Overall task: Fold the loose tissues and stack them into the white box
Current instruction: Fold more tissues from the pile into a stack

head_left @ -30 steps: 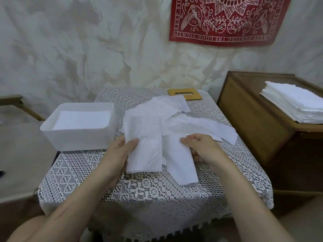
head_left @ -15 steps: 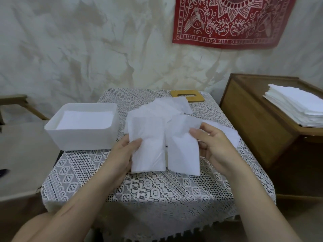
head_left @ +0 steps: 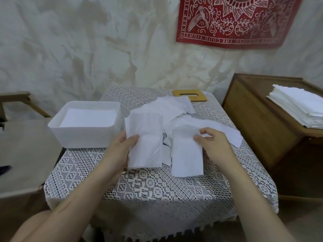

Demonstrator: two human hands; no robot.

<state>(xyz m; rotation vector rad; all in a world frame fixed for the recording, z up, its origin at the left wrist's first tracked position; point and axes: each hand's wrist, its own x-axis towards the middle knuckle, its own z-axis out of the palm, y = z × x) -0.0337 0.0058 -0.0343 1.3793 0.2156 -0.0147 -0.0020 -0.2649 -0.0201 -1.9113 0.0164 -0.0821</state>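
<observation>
Left hand [head_left: 120, 151] pinching first folded tissue [head_left: 146, 140] by its left edge, thumb on top, fingers hidden beneath. Right hand [head_left: 215, 147] pinching second folded tissue [head_left: 187, 158] at its upper right corner, thumb and forefinger curled onto it. Both pieces long rectangles, side by side and just apart, over the lace-covered surface [head_left: 157, 189]; lifted or lying flat, cannot tell.

To the left, white box [head_left: 83, 137] near the surface's left edge, open at the top, just beside the first piece. Inside, a flat stack of folded tissues [head_left: 89, 117] covering its floor, top lying below the rim.

Behind the hands, loose tissues [head_left: 174, 109] heaped across the middle of the surface, reaching under both held pieces. At the far edge, a wooden lid [head_left: 189, 95] with a slot, its near side touched by the heap. Off to the right, a wooden cabinet [head_left: 253, 123] bearing a tall pile of white sheets [head_left: 300, 105]. On the wall, a red patterned cloth [head_left: 236, 20].
</observation>
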